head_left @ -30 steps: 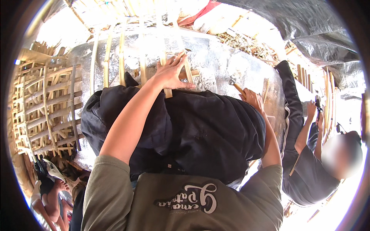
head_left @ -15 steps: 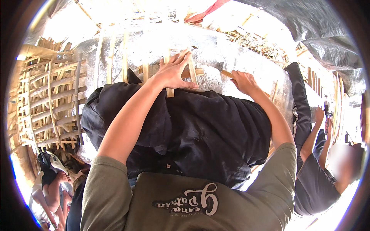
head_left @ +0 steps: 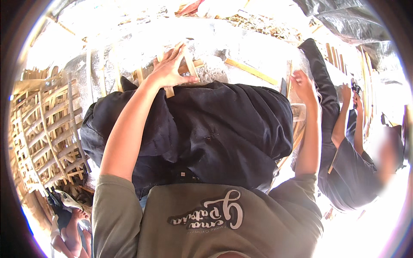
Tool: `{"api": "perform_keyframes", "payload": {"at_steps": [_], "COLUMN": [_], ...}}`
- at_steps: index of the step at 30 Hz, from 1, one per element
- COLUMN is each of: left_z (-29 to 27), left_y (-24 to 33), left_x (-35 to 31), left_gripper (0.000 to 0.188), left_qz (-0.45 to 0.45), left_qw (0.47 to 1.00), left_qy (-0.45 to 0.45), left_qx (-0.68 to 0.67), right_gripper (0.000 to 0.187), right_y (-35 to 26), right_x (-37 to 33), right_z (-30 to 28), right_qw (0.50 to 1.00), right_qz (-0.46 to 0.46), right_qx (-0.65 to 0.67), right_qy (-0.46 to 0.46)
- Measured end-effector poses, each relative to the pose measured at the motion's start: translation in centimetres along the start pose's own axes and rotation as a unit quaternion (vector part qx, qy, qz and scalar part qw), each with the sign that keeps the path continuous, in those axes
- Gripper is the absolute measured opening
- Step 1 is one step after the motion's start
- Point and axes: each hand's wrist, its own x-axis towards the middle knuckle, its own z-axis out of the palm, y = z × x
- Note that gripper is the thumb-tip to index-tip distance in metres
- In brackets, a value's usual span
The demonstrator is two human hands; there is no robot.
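Note:
My left hand (head_left: pixel 170 72) lies spread with its thumb out to the side, across pale split-bamboo strips (head_left: pixel 189 64) just beyond my knees. The fingers touch the strips rather than wrap round them. To its right, a flat yellow stick (head_left: pixel 251 71), ruler-like in shape, rests on the shiny plastic sheet with no hand on it. My right hand (head_left: pixel 304 87) hovers farther right, loosely curled with fingers apart and slightly blurred; I see nothing in it. Close beside it stands a dark, narrow blade-like piece (head_left: pixel 283 87). Dark trousers (head_left: pixel 215 129) cover my bent legs.
A woven bamboo lattice (head_left: pixel 47 133) stands at the left. On the right, a person in dark clothes (head_left: pixel 344 172) sits handling a dark tool (head_left: pixel 355 91). Another person's bare limbs (head_left: pixel 71 232) show at lower left. Bamboo scraps (head_left: pixel 262 26) are heaped at the back.
My right hand has let go of the yellow stick and moved right, toward the blade-like piece. The stick now lies on the sheet. My left hand stays on the strips while the whole view shifts.

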Motion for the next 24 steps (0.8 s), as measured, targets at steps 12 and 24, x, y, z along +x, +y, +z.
{"api": "perform_keyframes", "payload": {"at_steps": [12,24], "left_z": [0.6,1.5], "left_y": [-0.7,-1.3], "left_x": [0.6,0.9], "left_gripper": [0.137,0.140], "left_qz": [0.060,0.046], "left_qw": [0.998,0.998], "left_qy": [0.021,0.031], "left_qx": [-0.022,-0.027], "right_gripper": [0.017,0.023], "right_y": [5.3,7.4], "right_x": [-16.3,-10.8], "right_z": [-2.0,2.7], "right_qw": [0.976,0.885], "right_qz": [0.123,0.219], "right_qx": [-0.170,-0.402], "right_qy": [0.052,-0.085]}}
